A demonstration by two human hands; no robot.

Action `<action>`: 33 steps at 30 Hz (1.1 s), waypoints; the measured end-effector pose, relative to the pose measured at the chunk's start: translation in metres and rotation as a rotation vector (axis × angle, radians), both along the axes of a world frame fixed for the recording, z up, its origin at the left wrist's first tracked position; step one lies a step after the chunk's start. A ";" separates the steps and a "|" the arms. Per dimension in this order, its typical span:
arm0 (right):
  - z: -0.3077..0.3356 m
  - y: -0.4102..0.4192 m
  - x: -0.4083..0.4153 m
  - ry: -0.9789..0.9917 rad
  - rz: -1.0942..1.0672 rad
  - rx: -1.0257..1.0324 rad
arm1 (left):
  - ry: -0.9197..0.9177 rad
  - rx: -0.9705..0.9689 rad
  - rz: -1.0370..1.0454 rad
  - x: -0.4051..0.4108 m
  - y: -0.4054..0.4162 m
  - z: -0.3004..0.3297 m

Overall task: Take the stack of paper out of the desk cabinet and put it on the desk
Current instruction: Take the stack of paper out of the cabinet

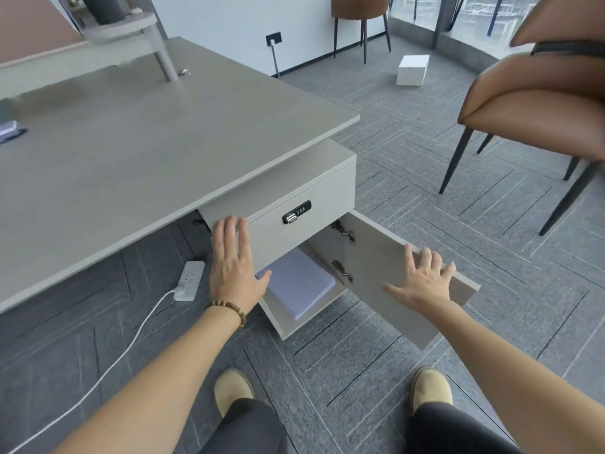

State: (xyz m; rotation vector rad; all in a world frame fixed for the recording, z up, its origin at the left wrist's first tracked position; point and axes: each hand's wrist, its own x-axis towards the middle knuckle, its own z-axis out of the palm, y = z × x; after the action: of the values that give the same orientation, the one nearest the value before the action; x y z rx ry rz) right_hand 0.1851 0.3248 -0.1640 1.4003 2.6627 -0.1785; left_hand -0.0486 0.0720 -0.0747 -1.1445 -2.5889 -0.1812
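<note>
A white stack of paper [299, 283] lies flat on the bottom shelf of the desk cabinet [327, 188], under the locked drawer. The cabinet door [376, 257] stands swung open to the right. My right hand [422, 280] rests on the door's outer edge, fingers hooked over its top rim. With fingers spread, my left hand [234, 263] lies flat against the cabinet's front left corner, its thumb touching the near corner of the paper. The grey desk [147, 136] top spreads out to the upper left.
A white power strip [189, 280] with its cable lies on the carpet under the desk. A brown chair [537, 103] stands at the right, another at the back. A white box [413, 69] sits on the floor. A monitor stand foot [160, 50] rests on the desk.
</note>
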 end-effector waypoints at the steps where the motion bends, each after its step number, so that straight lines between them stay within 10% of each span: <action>1: -0.001 -0.001 -0.004 0.010 -0.016 0.000 | -0.004 0.026 0.000 -0.001 0.001 -0.002; 16: -0.003 -0.017 -0.076 0.192 0.165 0.000 | -0.315 0.025 -0.033 0.063 0.031 -0.095; 33: -0.174 0.008 -0.158 -0.036 0.273 -0.465 | -0.853 -0.022 0.290 0.006 0.082 -0.302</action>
State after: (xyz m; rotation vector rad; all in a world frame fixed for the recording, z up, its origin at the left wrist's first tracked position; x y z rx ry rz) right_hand 0.0273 0.3328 -0.3383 0.8825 2.5197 -0.6814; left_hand -0.0422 0.1538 -0.3765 -0.7717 -3.4520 -0.7057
